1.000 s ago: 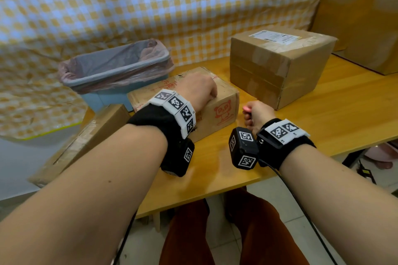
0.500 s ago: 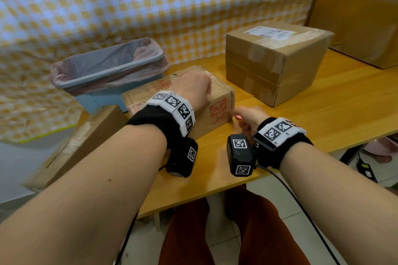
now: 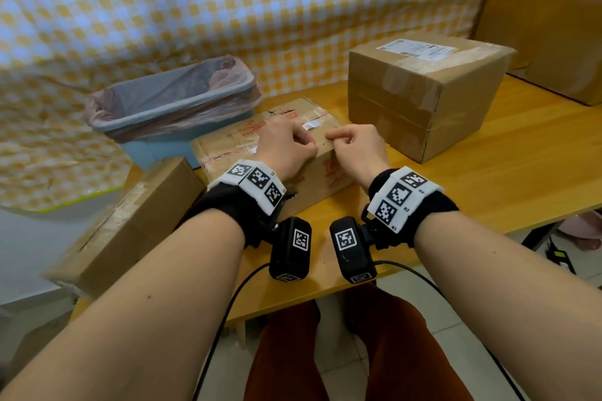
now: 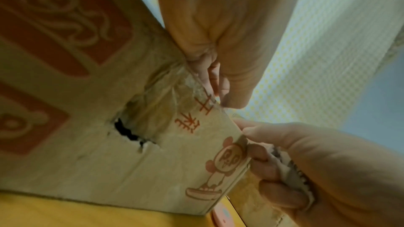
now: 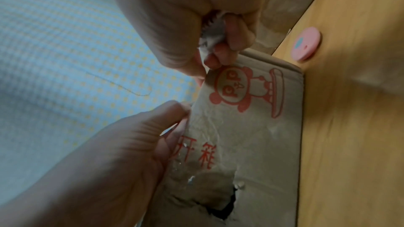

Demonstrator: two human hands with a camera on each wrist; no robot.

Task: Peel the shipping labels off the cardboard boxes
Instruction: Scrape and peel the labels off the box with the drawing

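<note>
Both hands sit on the near top edge of the flat box (image 3: 270, 146), which lies on the surface (image 3: 488, 179) at about 12 o'clock from the person, with the bin (image 3: 169, 98) at its 10 o'clock and the tall box (image 3: 423, 91) at its 2 o'clock. The left hand (image 3: 286, 148) curls its fingers (image 4: 215, 75) over the edge, gripping the box, probably to keep it from sliding while the other hand works. The right hand (image 3: 356, 148) has its fingers (image 5: 223, 53) closed around a crumpled scrap of label (image 5: 211, 37), with thumb and forefinger pinched together at the box edge, seemingly picking at what remains. A small white label remnant (image 3: 311, 124) shows on the flat box top just beyond the knuckles; the tall box carries a full white label (image 3: 417, 49) on its top, untouched. Half a second earlier the left hand lay flat across the box top and the right hand was low beside the front face near the surface; now both have come up to the top edge and closed in near each other. A pink round thing (image 5: 306, 47) lies on the surface beside the box corner.
</note>
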